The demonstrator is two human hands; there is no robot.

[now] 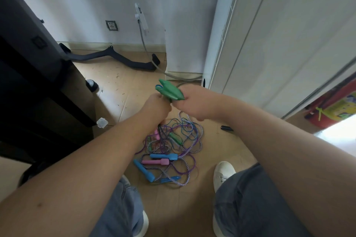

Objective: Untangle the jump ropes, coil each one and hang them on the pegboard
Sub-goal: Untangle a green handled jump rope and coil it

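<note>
Above the tangled rope pile (173,152), the right hand (194,104) clasps green handles (170,90); the left hand (157,108) clenches their cords (160,128).

Both your bare forearms reach forward from the lower corners and converge at mid-frame, so your hands meet almost knuckle to knuckle above the floor. Your right hand (192,103) comes in from the right with the wrist straight, its fingers and thumb curled round the near ends of the green handles (170,90), which jut up and to the left. Your left hand (157,108) shows its back to the camera, fingers curled under, with thin cords (160,128) running up into its grip from below.
</note>
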